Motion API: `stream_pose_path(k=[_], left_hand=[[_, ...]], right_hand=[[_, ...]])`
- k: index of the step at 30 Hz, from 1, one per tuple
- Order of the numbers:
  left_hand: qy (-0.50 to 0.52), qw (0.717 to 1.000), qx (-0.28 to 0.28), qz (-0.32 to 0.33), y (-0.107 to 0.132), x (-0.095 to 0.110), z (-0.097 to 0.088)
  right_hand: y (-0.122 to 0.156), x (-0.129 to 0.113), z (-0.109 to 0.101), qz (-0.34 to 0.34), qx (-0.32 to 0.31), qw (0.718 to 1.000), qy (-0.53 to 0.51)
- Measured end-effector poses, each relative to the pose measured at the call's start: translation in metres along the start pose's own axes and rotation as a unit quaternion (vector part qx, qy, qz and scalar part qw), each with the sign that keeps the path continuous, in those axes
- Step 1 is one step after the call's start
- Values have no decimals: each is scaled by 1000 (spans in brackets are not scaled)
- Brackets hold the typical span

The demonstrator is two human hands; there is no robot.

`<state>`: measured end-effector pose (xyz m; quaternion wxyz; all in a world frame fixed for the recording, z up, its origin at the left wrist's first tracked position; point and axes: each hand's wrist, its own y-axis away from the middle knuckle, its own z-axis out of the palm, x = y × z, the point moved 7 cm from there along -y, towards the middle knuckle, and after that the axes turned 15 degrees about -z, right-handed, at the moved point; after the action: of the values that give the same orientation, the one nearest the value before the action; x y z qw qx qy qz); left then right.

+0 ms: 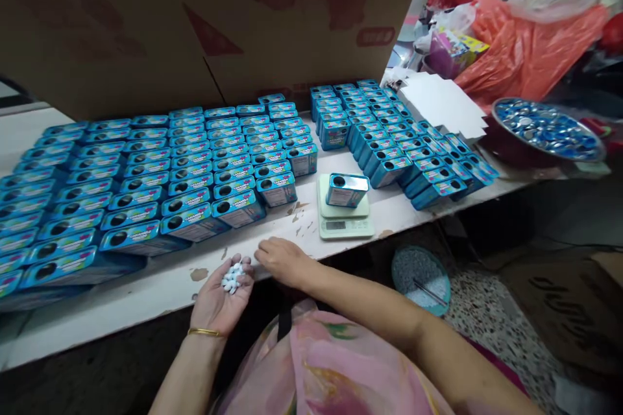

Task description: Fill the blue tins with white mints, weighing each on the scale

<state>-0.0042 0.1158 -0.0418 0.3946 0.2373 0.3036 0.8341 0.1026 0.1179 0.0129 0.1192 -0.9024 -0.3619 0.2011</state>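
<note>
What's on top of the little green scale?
One blue tin stands on the scale. It has a dark round hole on top, but what's inside can't be seen. The tin covers the bit of scale underneath.

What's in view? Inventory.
Small pieces: many, pale blue, left palm
Tins: dozens, blue, table rows, one on scale
Scale: one, pale green, table
Table: one, white, centre
Cartons: at least two, brown, behind tins; on floor
Card stack: one, white, right
Discs: many, blue-silver, in bowl
Bowl: one, reddish, right
Basin: one, teal, floor
Bags: several, red and clear, upper right
Garment: one, pink, torso
Left hand: one, under pieces
Right hand: one, table edge
</note>
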Motion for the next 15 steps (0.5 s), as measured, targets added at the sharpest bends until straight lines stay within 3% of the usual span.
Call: stream_pose_path(k=[5, 8, 11, 15], left_hand=[[8, 999, -10, -41, -4, -20, 2], [-1, 998, -10, -70, -8, -38, 4], [-14, 997, -8, -79, -10, -48, 8], [-34, 996, -13, -83, -9, -51, 19]], right_hand=[[70, -21, -27, -16, 0, 997, -79], [101, -20, -58, 10, 23, 988, -152], [112, 1, -107, 67, 95, 984, -138], [102, 46, -173, 113, 223, 968, -34]])
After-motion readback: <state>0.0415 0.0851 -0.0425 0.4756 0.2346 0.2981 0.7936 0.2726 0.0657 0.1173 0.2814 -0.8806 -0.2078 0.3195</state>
